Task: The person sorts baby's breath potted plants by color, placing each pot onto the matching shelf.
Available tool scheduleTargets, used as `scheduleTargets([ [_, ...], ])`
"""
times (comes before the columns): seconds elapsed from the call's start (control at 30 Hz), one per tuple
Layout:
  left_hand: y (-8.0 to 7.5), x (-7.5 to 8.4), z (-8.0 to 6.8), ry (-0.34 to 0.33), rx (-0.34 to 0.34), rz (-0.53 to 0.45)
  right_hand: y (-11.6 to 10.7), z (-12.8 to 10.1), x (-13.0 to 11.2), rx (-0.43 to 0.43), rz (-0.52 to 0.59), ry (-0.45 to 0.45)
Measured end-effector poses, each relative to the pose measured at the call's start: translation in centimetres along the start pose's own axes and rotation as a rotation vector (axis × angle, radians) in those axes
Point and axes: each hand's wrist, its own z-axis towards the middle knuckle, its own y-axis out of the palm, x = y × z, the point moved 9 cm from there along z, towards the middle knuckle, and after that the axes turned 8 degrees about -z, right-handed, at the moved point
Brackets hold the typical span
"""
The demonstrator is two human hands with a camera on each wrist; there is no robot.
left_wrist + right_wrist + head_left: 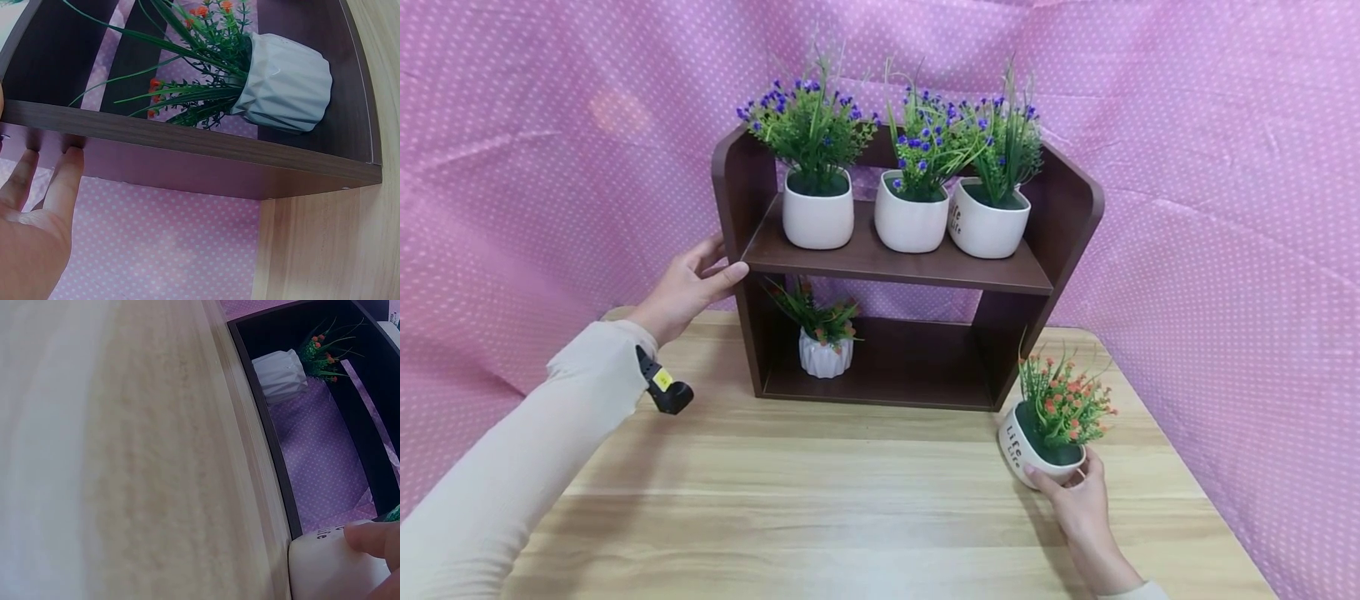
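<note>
Right hand [1086, 500] grips the pot [1033, 450] on the surface just right of the shelf's [895, 267] lower bay, while the left hand [688, 287] rests flat, fingers straight, on the shelf's far left side.

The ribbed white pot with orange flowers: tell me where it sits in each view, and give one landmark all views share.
Head: ribbed white pot stands at the left of the lower compartment of the dark shelf.
Left wrist: upper right, lying sideways in the picture, behind the shelf's dark side edge.
Right wrist: top right, inside the dark compartment.
Shared landmark: the dark shelf frame against the pale wooden table.
</note>
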Motion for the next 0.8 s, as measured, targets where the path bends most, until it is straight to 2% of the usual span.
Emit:
scheduleTargets([
  [0.27, 0.07, -0.02, -0.01, -0.007, 0.003, -0.01, -0.01, 0.02, -0.07, -0.002, -0.03, 0.005],
  [0.8, 0.05, 0.1, 0.01, 0.003, 0.002, -0.009, -0.07, -0.16, -0.1, 0.012, 0.009, 0.013],
])
